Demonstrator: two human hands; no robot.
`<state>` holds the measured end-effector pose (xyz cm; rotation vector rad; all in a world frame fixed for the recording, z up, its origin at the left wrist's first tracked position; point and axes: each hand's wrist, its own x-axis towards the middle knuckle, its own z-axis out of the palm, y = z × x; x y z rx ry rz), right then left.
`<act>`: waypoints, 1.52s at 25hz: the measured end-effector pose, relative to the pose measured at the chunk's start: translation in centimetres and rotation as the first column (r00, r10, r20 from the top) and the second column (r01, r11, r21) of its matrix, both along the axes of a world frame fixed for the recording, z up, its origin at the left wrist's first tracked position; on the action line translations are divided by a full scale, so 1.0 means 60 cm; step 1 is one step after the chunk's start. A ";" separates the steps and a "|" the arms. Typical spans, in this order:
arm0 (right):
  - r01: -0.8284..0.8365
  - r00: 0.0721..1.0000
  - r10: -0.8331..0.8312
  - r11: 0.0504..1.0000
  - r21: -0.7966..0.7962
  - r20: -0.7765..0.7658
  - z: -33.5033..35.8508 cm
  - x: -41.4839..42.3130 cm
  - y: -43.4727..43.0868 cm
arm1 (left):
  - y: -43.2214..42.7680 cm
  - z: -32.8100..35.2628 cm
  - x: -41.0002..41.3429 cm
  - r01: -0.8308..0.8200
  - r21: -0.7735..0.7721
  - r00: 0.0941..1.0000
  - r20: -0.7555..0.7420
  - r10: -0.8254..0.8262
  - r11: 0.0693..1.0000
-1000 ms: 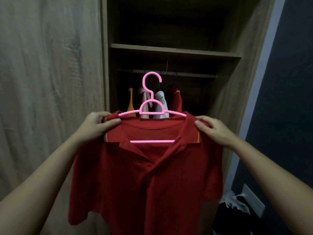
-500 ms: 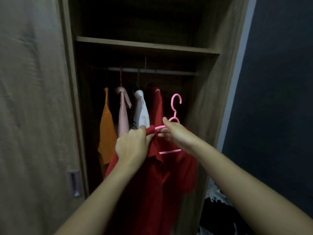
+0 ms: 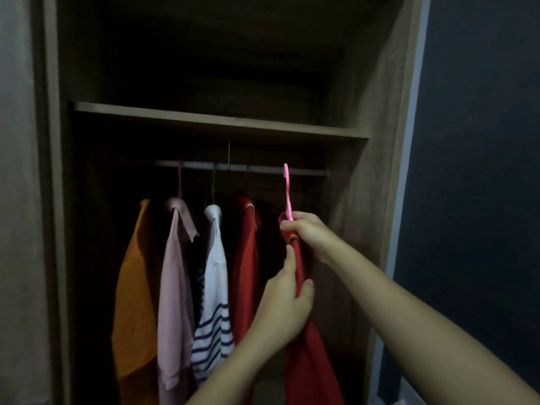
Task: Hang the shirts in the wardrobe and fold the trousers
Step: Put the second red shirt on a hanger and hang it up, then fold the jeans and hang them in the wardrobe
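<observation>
A red polo shirt hangs edge-on from a pink hanger, whose hook reaches up to the metal rail inside the open wardrobe. Whether the hook rests on the rail I cannot tell. My right hand grips the hanger's neck together with the shirt's collar. Lower down, my left hand holds the red fabric between thumb and fingers.
Along the rail to the left hang an orange shirt, a pink shirt, a white striped shirt and another red shirt. A wooden shelf sits above the rail. The wardrobe's side wall stands close on the right.
The shirt was turned from facing me to edge-on and lifted up to the rail. My right hand went to the hanger's neck, my left slid down the fabric. The view tilted upward.
</observation>
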<state>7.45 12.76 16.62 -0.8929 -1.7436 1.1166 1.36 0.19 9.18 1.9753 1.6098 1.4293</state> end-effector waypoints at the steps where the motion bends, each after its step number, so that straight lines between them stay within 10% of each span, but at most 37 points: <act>1: -0.017 1.000 0.017 1.000 0.011 -0.001 0.011 -0.003 0.024 | 0.029 -0.001 0.002 0.018 0.040 0.999 0.037 -0.020 0.999; 23: 0.084 0.986 -0.071 0.993 -0.085 0.151 0.042 -0.054 0.280 | 0.344 -0.010 -0.001 -0.033 -0.050 0.996 0.078 0.037 0.998; 30: 0.234 0.891 -0.385 0.843 0.485 0.239 0.077 -0.041 0.209 | 0.244 -0.018 -0.028 -0.066 0.104 0.987 0.155 0.050 0.992; 38: -0.133 0.991 0.102 0.625 0.770 0.089 -0.105 -0.183 -0.039 | -0.003 -0.139 -0.179 -0.468 0.172 0.791 0.519 0.324 0.867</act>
